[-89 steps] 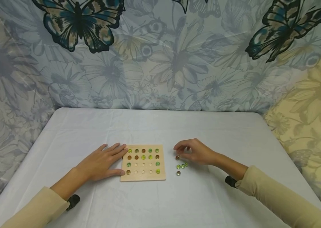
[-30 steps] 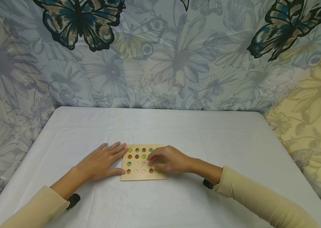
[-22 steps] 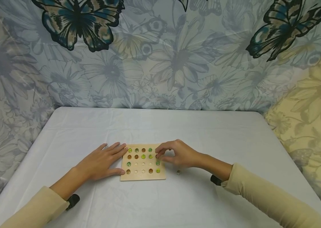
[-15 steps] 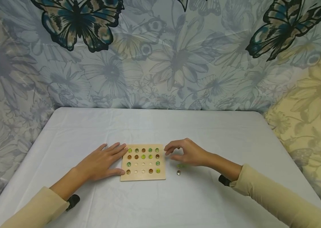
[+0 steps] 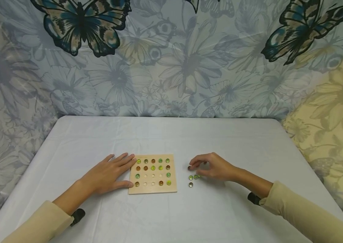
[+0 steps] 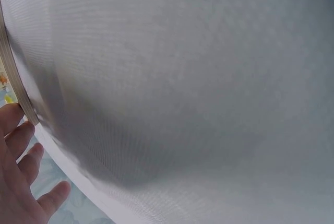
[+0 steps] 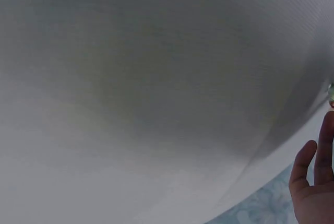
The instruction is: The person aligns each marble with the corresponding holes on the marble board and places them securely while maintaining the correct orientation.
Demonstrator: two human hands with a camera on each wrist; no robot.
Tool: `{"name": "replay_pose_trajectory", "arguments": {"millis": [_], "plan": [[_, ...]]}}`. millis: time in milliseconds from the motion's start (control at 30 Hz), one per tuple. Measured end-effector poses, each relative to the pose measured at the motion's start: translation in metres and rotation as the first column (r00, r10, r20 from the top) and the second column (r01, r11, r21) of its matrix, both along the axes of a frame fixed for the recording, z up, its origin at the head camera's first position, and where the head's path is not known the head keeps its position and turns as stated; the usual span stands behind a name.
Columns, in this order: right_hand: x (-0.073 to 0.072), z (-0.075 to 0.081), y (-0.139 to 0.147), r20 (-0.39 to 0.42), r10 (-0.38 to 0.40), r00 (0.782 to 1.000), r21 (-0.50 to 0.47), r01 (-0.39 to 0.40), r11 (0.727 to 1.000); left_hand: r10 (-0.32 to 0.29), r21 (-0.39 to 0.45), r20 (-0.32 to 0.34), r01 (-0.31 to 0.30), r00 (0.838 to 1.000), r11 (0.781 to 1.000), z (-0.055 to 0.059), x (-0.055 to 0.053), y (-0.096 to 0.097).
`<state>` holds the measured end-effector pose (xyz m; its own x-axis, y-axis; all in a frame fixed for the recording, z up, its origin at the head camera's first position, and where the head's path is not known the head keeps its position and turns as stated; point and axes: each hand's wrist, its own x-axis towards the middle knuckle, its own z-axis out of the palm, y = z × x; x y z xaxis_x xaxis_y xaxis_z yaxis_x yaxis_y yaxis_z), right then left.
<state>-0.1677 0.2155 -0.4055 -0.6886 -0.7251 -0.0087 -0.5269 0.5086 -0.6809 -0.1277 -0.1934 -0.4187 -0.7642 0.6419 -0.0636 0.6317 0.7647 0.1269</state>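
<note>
A light wooden board [image 5: 156, 191] with rows of round holes lies on the white cloth, holding green, yellow-green and brown glass beads; several middle holes in its two nearer rows have no bead. My left hand [image 5: 110, 174] is spread flat along its left side, fingertips and thumb on the edge; the left wrist view shows the fingers [image 6: 28, 164] beside the board's edge [image 6: 14, 70]. Right of the board, my right hand [image 5: 212, 166] reaches down with bent fingers, fingertips right at a loose brown bead [image 5: 189, 168]. Nearer me lie a green bead [image 5: 191, 177] and another brown bead [image 5: 191, 184].
A white cloth [image 5: 171, 216] covers the table. Behind it hangs a fabric with flowers and butterflies [image 5: 189, 67]. A dark wrist device [image 5: 77, 216] shows at the left sleeve and another [image 5: 253, 198] at the right one.
Since three seconds ago a brown bead has come into the board's nearest row. My right hand was over the board one second ago and has moved right to the loose beads. My left hand stays put.
</note>
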Motion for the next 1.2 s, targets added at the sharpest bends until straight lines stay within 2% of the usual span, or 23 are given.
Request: {"name": "replay_pose_trajectory", "arguments": {"millis": [233, 633, 1200], "plan": [[0.002, -0.009, 0.009, 0.026, 0.001, 1.000, -0.004, 0.000, 1.000, 0.003, 0.004, 0.003, -0.003, 1.000, 1.000, -0.001, 0.000, 0.000], [0.004, -0.012, 0.016, 0.047, 0.010, 0.999, -0.012, -0.009, 1.000, 0.007, 0.013, -0.005, -0.007, 1.000, 1.000, 0.000, 0.000, 0.000], [0.004, -0.015, 0.017, 0.028, 0.014, 1.000, -0.019, -0.013, 1.000, 0.005, 0.013, 0.009, -0.006, 1.000, 1.000, 0.000, 0.000, -0.001]]}}
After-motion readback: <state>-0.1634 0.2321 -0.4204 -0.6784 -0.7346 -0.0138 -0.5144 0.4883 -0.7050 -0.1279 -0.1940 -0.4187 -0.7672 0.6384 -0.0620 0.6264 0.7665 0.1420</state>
